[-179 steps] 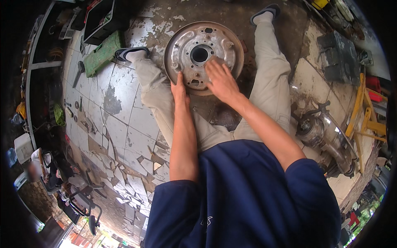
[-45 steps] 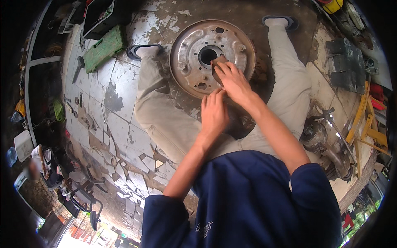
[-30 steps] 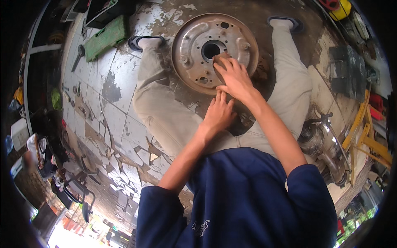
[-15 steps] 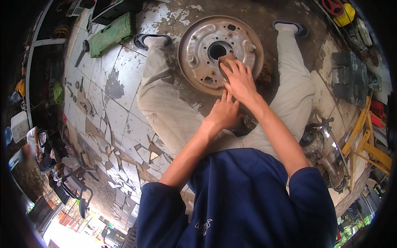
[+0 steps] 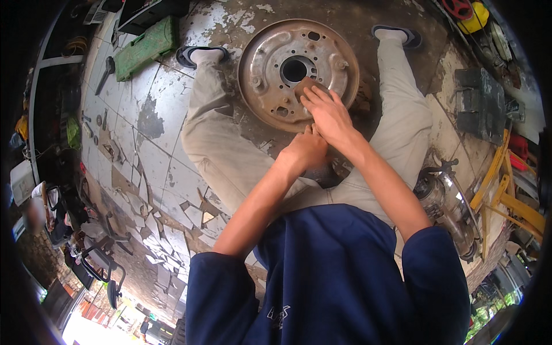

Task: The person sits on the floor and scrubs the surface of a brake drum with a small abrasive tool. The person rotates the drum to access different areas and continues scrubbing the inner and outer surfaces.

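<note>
A round, rust-stained brake backing plate (image 5: 259, 75) lies on the floor between my legs, its dark centre hole facing up. On its face, just below that hole, my right hand (image 5: 329, 112) presses a brown piece of what looks like sandpaper (image 5: 306, 87), fingers laid over it and the thumb hidden. Against the plate's near rim, my left hand (image 5: 307, 150) rests with bent fingers, seeming to grip the edge. The right wrist partly covers the left fingertips. A dark object (image 5: 324, 175) under my left hand is mostly hidden.
A green plastic case (image 5: 146, 49) and a black hammer-like tool (image 5: 105, 75) lie at the far left. Broken tiles (image 5: 164, 247) cover the left floor. To the right are a black toolbox (image 5: 480, 106), a metal mechanical part (image 5: 445, 207) and a yellow frame (image 5: 500, 201).
The whole view has shifted slightly. My right hand and the brown sheet have slid a little over the plate, away from the hole. My left fingers have drawn back and bent more at the rim.
</note>
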A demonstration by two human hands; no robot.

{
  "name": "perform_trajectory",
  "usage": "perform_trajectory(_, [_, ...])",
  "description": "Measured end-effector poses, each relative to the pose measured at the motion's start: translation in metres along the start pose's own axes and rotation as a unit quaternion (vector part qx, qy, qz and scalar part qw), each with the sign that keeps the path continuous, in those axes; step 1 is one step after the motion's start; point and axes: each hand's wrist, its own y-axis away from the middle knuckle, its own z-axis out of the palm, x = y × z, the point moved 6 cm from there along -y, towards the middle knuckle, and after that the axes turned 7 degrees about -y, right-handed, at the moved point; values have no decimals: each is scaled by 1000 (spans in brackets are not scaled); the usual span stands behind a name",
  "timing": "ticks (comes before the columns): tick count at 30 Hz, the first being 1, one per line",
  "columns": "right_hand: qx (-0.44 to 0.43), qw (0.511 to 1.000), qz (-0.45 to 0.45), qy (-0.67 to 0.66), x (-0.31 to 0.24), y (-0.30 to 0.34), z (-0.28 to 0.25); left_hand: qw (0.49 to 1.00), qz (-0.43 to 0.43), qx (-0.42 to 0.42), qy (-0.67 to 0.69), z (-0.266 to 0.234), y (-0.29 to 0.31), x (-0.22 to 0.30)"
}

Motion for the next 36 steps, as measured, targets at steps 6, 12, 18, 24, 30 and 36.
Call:
perform_trajectory(6, [-86, 996, -8, -1, -3, -1, 2, 995, 1, -51, 82, -3, -10, -4])
perform_trajectory(12, [-83, 996, -16, -30, -4, 4, -3, 996, -54, 56, -44, -5, -3, 11])
perform_trajectory(18, [-79, 995, -7, -56, 4, -1, 0, 996, -44, 29, -70, 0, -11, 10])
perform_trajectory(24, [-85, 994, -5, -72, 3, -3, -5, 998, -61, -1, 29, -4, -18, 9])
perform_trajectory(30, [-44, 996, -21, -76, 6, -2, -4, 995, -64, -15, 78, -6, -4, 4])
perform_trajectory(36, [-2, 999, -5, -48, 12, 7, -8, 996, -77, -34, 3, -12, -2, 10])
